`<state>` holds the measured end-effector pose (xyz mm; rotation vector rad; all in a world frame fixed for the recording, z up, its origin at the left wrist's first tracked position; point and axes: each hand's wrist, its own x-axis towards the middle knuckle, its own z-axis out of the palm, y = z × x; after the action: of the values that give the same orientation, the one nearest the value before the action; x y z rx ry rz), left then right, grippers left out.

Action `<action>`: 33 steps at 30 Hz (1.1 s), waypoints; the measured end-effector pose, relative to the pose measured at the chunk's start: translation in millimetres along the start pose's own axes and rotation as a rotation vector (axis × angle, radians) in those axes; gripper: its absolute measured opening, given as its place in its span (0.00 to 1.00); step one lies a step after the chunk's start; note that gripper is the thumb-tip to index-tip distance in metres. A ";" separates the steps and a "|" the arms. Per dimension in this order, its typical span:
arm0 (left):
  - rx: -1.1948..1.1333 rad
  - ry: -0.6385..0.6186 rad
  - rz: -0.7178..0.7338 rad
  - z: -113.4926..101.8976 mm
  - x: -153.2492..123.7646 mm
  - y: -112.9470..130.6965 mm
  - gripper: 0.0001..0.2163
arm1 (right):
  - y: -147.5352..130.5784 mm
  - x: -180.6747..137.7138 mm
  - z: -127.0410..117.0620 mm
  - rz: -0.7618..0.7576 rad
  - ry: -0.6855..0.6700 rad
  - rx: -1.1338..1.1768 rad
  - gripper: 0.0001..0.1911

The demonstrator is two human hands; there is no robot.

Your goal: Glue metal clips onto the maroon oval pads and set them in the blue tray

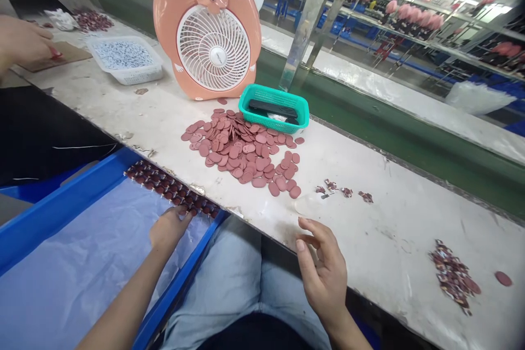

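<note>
My left hand [170, 225] reaches into the blue tray [74, 199], its fingers closed around a dark red oval piece at the near right end of the assembled pieces [164, 183]. These sit in tight rows along the tray's far side, with small light-coloured bits between them. My right hand [322, 270] hovers at the table's front edge, fingers apart and slightly curled, holding nothing. Beyond it lies a loose pile of flat reddish oval discs [241, 147], some with small holes. Several small brown-and-silver pieces [346, 192] lie on the table just past my right hand.
Behind the discs stand an orange animal-shaped fan [166, 27] and a green basket [302, 115] holding dark items. At right are a heap of small brown parts [451, 276] and a single disc [503, 278]. Another person's hand [24, 41] is near a white basket [137, 74].
</note>
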<state>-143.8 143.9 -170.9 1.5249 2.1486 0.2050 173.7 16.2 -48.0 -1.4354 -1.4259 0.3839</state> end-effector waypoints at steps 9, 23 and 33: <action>-0.248 0.546 0.468 -36.4 -65.2 87.7 0.19 | 24.6 30.3 -3.1 0.251 0.064 -0.192 0.31; -0.568 0.050 0.932 -39.0 -114.4 122.4 0.09 | 6.4 11.7 -12.1 0.299 -0.033 0.276 0.17; -1.370 -0.686 -0.035 -55.4 -182.4 144.2 0.10 | -32.1 27.2 -2.7 0.456 -0.357 0.689 0.19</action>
<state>-2.2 37.6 -10.3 0.5657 0.9831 0.7913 165.0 31.3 -9.5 -1.1239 -1.0492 1.3347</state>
